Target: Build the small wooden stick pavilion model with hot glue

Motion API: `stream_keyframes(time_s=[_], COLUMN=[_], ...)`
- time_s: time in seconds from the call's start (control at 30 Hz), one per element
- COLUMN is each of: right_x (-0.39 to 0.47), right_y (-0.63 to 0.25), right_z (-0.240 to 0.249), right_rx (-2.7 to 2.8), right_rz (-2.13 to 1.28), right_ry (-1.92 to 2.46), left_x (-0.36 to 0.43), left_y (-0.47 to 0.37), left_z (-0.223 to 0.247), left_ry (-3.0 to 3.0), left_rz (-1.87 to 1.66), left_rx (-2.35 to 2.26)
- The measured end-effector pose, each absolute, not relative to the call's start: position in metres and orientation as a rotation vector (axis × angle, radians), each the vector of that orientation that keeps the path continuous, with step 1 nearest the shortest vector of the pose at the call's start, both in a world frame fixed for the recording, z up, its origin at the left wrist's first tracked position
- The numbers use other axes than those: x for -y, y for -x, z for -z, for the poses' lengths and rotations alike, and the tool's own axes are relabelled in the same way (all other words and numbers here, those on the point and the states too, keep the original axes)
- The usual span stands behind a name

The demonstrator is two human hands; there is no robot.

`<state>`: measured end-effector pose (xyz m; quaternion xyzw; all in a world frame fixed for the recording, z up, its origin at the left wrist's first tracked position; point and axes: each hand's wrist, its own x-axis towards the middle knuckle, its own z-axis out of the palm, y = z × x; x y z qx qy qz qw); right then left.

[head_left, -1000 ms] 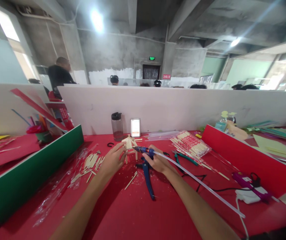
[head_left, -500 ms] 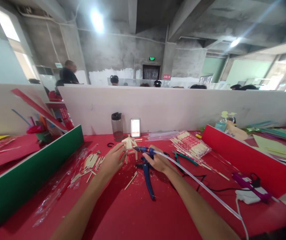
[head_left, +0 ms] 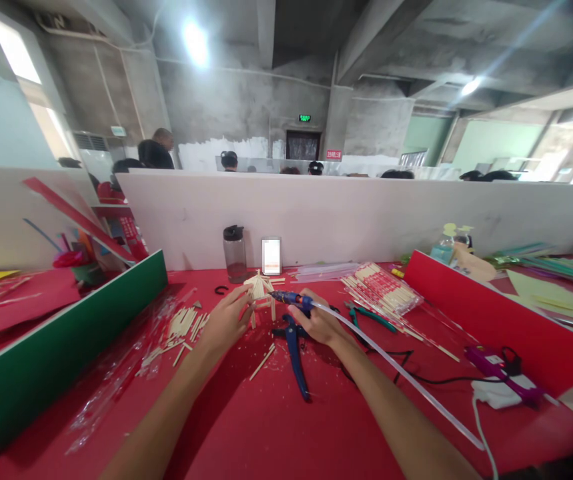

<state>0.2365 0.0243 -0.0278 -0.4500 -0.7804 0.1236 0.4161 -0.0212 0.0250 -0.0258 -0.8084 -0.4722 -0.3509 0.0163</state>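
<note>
In my right hand is a blue hot glue gun, with a long clear glue stick running out of its back. Its nozzle points left at a small model of wooden sticks, which has a peaked roof and thin legs. My left hand is closed at the model's left side, its fingertips on the sticks. Below the glue gun lies a blue-handled cutter. One loose stick rests on the red table nearby.
Cut sticks lie left of my left hand. Green-handled pliers and packed sticks are to the right. Behind the model stand a bottle and a phone. Green and red dividers flank the table.
The glue gun's nozzle has shifted slightly right, away from the model. My left hand stays on the sticks. A person in the background has moved right and lower.
</note>
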Motion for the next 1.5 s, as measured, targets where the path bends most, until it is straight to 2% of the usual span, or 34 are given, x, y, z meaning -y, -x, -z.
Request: stream_keyframes(time_s=[0.33,1.0,1.5], right_x=[-0.0276,-0.0263,-0.0235], right_y=[-0.2325,-0.2362,-0.2380], right_z=[0.0331,0.0288,0.0241], right_rx=[2.026,2.019,1.978], right_rz=[-0.207,-0.339,-0.353], right_ry=[1.198,1.103,1.108], left_x=[-0.0241,-0.0237,-0.0240], left_y=[0.0190,0.0215,0.0208], left_z=[0.0214,0.0233,0.0232], left_ry=[2.513,2.524,2.522], left_rz=[1.070,1.009,1.122], left_rx=[1.464,1.447,1.473])
